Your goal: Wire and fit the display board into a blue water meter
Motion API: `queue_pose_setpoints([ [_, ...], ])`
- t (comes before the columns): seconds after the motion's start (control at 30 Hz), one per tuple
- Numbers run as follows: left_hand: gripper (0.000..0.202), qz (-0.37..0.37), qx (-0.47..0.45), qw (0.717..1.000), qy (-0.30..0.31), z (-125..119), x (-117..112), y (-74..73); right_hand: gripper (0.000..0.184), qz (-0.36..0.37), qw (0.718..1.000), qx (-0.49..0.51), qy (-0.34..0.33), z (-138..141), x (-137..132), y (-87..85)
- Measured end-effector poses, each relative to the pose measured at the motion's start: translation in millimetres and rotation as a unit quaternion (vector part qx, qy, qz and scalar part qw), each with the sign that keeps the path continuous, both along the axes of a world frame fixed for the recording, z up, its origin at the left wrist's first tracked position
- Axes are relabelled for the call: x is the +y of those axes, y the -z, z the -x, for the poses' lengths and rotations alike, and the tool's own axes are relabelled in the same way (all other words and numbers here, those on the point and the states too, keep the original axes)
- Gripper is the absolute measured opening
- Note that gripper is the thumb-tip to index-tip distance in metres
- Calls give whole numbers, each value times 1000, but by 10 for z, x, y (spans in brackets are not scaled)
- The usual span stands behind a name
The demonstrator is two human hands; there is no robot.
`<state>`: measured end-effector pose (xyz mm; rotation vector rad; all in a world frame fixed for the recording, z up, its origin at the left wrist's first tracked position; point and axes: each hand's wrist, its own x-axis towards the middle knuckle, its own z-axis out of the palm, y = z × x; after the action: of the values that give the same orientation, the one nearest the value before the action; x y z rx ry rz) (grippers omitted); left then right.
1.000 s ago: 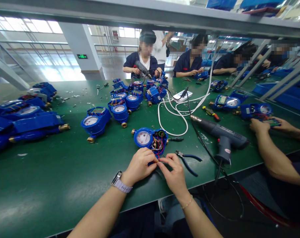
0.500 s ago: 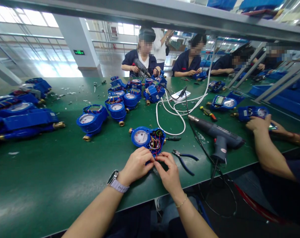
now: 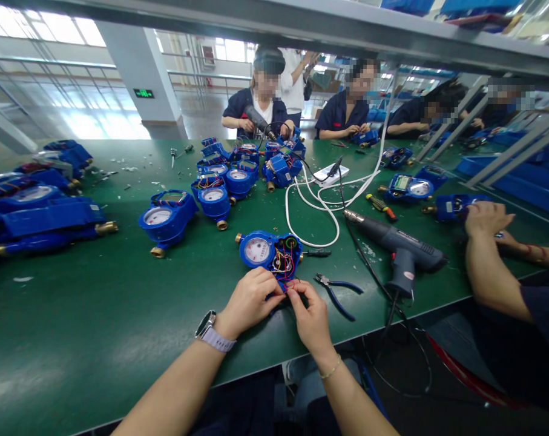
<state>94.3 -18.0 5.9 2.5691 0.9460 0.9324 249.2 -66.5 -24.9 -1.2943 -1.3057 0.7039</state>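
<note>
An open blue water meter [image 3: 269, 251] with a white dial and bundled coloured wires lies on the green table [image 3: 97, 321] in front of me. My left hand [image 3: 248, 300] and my right hand [image 3: 311, 316] meet at its near edge, both with fingers pinched on thin wires [image 3: 289, 283] coming out of the meter. A watch sits on my left wrist. Blue-handled pliers [image 3: 335, 289] lie just right of my right hand.
A grey heat gun [image 3: 399, 247] with a black cord lies to the right, beside white cable loops [image 3: 322, 206]. Several blue meters [image 3: 213, 197] stand in the middle and a pile [image 3: 33, 206] at far left. A co-worker's hands [image 3: 485, 219] handle a meter at right; others sit opposite.
My hands stay pinched on the wires, with the right fingers shifted slightly. The co-worker's hand at right has risen over their meter. The view has drifted a little.
</note>
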Motion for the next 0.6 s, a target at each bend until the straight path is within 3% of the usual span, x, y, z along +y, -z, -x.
queue_pose_setpoints([
  [0.6, 15, 57, -28, 998, 11, 53, -7, -74, 23, 33, 995, 94, 11, -105, 71, 100],
])
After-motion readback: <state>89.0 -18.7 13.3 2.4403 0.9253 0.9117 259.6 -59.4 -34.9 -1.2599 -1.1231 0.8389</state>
